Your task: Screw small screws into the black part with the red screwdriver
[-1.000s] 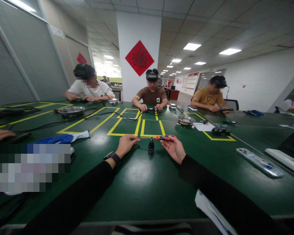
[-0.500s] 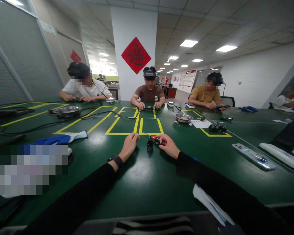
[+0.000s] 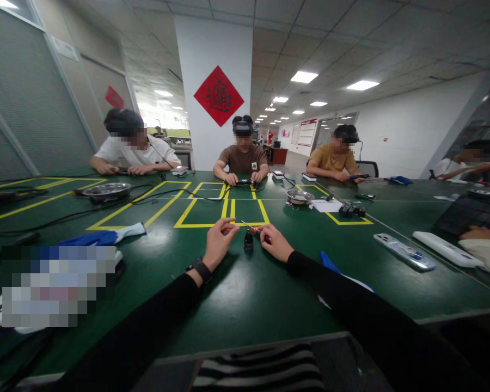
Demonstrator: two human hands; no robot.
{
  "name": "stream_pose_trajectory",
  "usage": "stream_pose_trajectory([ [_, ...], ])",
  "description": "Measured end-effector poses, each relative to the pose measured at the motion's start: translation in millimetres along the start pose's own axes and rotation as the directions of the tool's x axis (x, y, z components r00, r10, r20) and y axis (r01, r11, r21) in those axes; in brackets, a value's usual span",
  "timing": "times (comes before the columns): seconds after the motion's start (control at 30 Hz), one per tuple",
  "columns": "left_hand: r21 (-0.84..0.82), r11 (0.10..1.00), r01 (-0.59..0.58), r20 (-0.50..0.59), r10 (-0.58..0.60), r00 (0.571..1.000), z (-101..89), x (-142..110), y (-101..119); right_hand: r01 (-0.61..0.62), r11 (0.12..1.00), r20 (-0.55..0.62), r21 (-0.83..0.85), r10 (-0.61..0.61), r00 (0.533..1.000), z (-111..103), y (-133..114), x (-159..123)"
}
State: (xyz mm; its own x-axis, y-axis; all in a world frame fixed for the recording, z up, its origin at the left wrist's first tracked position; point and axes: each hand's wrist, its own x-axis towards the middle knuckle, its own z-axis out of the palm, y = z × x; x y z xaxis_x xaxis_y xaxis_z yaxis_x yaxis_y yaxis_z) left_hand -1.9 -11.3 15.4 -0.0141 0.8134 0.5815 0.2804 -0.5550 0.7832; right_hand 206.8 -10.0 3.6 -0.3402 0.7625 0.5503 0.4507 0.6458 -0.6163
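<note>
My right hand (image 3: 276, 243) is closed around a screwdriver (image 3: 256, 230) with a red and black handle, its thin metal shaft pointing left. Just under that shaft a small black cylindrical part (image 3: 249, 240), narrower at the top, stands upright on the green table. Left of it is my left hand (image 3: 219, 240), thumb and fingers parted near the screwdriver's tip. No object shows in that hand; anything very small between the fingertips would be too tiny to make out. A dark band sits on the left wrist.
Blue and white gloves (image 3: 102, 237) lie left, another glove (image 3: 330, 265) beside my right forearm. A phone in a case (image 3: 404, 251) and a long white object (image 3: 447, 249) lie right. Metal bowls (image 3: 106, 190), black parts (image 3: 351, 210) and cables are farther back. Several people sit around the table (image 3: 228, 321).
My left thumb and fingers have spread from a pinch. The right hand still holds the screwdriver beside the black part. The camera view has shifted slightly.
</note>
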Motion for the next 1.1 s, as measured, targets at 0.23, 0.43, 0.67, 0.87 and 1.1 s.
stream_pose_trajectory([
  [0.23,-0.012,0.992,-0.124,0.064,0.125,0.99,7.2,-12,22,0.039,0.96,-0.023,-0.276,-0.047,0.999,1,-9,-6],
  [0.43,-0.111,0.984,-0.141,0.243,0.165,0.956,18.0,-28,39,0.176,0.971,-0.156,-0.161,-0.201,0.967,-8,-33,-5],
  [0.67,-0.079,0.982,-0.173,0.269,0.188,0.944,18.5,-32,36,0.34,0.935,-0.142,-0.102,-0.352,0.925,-7,-52,-10],
  [0.87,-0.062,0.976,-0.207,0.29,0.216,0.932,19.0,-35,39,0.321,0.947,-0.121,-0.022,-0.322,0.939,-5,-52,-9],
  [1.1,0.101,0.973,-0.21,0.278,0.175,0.945,17.3,-31,41,0.272,0.959,-0.148,-0.075,-0.28,0.949,-3,-52,-11],
])
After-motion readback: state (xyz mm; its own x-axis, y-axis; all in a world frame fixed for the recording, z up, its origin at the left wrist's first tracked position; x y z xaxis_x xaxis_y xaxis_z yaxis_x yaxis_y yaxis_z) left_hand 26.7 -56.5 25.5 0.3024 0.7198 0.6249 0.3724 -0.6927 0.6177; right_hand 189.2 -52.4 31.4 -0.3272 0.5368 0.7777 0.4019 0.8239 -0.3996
